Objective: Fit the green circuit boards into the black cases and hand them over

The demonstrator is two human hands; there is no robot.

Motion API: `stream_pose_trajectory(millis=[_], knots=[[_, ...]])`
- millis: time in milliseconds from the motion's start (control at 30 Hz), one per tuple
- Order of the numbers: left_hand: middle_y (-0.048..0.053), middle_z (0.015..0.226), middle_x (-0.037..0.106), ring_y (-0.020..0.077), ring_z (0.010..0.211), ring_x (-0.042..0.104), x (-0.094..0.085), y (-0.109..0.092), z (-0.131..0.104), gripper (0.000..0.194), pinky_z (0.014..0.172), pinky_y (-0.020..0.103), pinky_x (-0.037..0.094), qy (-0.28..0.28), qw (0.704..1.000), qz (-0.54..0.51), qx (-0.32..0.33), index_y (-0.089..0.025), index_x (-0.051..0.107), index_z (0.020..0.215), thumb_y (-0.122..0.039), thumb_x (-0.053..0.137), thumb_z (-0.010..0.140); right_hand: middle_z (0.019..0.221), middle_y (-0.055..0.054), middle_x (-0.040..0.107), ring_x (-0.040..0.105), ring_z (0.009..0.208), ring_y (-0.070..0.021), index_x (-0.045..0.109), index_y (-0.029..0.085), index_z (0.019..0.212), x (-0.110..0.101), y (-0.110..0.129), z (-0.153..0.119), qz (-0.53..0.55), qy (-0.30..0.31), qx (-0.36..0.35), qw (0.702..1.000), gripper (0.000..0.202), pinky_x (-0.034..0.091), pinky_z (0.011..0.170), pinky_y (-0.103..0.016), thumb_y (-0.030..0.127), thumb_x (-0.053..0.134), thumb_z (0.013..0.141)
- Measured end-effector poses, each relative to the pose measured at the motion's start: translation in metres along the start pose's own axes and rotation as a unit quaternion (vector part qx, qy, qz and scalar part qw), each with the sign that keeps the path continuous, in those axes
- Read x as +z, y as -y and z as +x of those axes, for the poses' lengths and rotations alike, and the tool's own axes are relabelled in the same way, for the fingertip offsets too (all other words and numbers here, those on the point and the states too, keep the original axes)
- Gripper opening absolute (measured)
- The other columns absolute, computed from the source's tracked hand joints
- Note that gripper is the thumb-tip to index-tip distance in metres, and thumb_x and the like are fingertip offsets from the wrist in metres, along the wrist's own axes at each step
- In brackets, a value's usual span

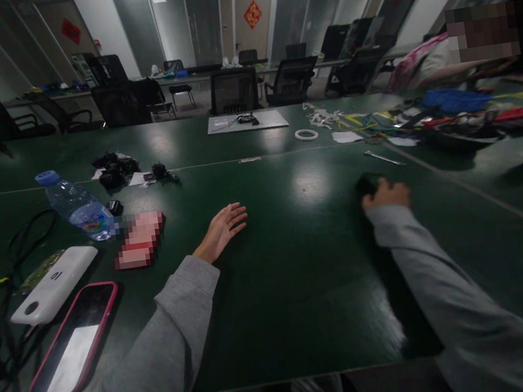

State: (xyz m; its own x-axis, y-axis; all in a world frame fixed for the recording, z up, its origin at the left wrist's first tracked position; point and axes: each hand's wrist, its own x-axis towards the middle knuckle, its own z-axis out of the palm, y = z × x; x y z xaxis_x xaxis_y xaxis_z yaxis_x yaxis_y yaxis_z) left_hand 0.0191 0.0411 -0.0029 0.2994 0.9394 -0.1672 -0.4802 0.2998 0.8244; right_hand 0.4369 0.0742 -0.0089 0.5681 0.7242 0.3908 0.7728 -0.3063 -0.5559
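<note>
My left hand [224,228] rests on its side on the dark green table [291,269], fingers apart and pointing right, with nothing in it. To its left lies a red-pink phone or case [140,240], partly pixelated. My right hand [386,195] is farther right, low over the table and blurred by motion. A dark patch [369,182] shows beside its fingers; whether it is an object or a shadow I cannot tell. A wrench [384,158] lies just beyond my right hand.
On the left stand a tilted-looking water bottle [81,208], a white power bank [55,285], a pink-edged phone [75,342] and black cables [11,322]. Farther back are black parts [114,169], a white tray [247,122], a white ring [306,134], a blue item [457,100] and a person's arm [438,70].
</note>
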Motion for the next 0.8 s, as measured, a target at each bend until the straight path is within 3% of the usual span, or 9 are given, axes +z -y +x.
stream_pose_trajectory(millis=[100,167,233,333,533,700,800], knots=[[0.014,0.137,0.055,0.0239,0.126,0.053,-0.002,0.002,0.003,0.039,0.106,0.039,0.043,-0.018,0.999,-0.024,-0.011,-0.018,0.061,0.119,-0.042,0.06,0.089,0.119,-0.025,0.049,0.045,0.114,-0.0363,0.053,0.004,0.132,0.052,0.066,-0.053,-0.02,0.122,-0.204,0.971,0.057,0.036,0.098,-0.055,0.017,0.065,0.078],[0.014,0.136,0.055,0.023,0.128,0.051,-0.002,0.004,0.005,0.039,0.107,0.037,0.042,-0.038,0.998,-0.038,-0.015,-0.018,0.062,0.116,-0.044,0.061,0.088,0.119,-0.023,0.049,0.047,0.11,-0.0343,0.05,0.007,0.137,0.072,0.108,-0.097,0.013,0.161,-0.326,0.932,0.058,0.041,0.097,-0.053,0.023,0.062,0.082],[0.013,0.135,0.056,0.0214,0.129,0.05,-0.002,0.006,0.007,0.035,0.108,0.034,0.04,-0.051,0.998,-0.044,-0.013,-0.017,0.064,0.112,-0.043,0.06,0.089,0.121,-0.022,0.048,0.047,0.109,-0.0339,0.048,0.009,0.14,0.081,0.139,-0.136,0.035,0.163,-0.393,0.904,0.058,0.044,0.096,-0.052,0.025,0.058,0.085],[0.011,0.136,0.056,0.0192,0.129,0.048,-0.001,0.008,0.008,0.029,0.109,0.031,0.037,-0.053,0.998,-0.039,0.0,-0.017,0.066,0.107,-0.04,0.059,0.09,0.121,-0.023,0.047,0.046,0.108,-0.0341,0.046,0.008,0.141,0.083,0.158,-0.167,0.044,0.144,-0.412,0.899,0.056,0.045,0.094,-0.053,0.024,0.052,0.087],[0.008,0.124,0.062,0.0152,0.115,0.057,0.001,0.01,0.008,0.023,0.105,0.031,0.039,-0.051,0.998,-0.035,0.022,-0.019,0.064,0.107,-0.033,0.063,0.088,0.118,-0.021,0.045,0.045,0.108,-0.0332,0.046,0.009,0.14,0.08,0.153,-0.164,0.113,0.106,-0.386,0.91,0.054,0.045,0.096,-0.056,0.03,0.046,0.091],[0.007,0.106,0.067,0.0133,0.091,0.065,0.003,0.015,0.008,0.044,0.097,0.032,0.046,-0.028,0.999,-0.016,0.029,-0.018,0.057,0.12,-0.028,0.073,0.08,0.121,-0.018,0.044,0.045,0.113,-0.0313,0.038,0.015,0.147,0.063,0.167,-0.178,0.189,0.042,-0.361,0.912,0.057,0.045,0.099,-0.054,0.033,0.043,0.094],[0.007,0.105,0.068,0.0152,0.092,0.065,0.007,0.016,0.003,0.051,0.098,0.034,0.045,-0.001,0.999,0.03,0.04,-0.016,0.06,0.12,-0.027,0.078,0.074,0.122,-0.017,0.044,0.047,0.114,-0.0295,0.034,0.018,0.15,0.052,0.178,-0.195,0.221,0.033,-0.372,0.901,0.059,0.047,0.1,-0.051,0.028,0.044,0.093]])
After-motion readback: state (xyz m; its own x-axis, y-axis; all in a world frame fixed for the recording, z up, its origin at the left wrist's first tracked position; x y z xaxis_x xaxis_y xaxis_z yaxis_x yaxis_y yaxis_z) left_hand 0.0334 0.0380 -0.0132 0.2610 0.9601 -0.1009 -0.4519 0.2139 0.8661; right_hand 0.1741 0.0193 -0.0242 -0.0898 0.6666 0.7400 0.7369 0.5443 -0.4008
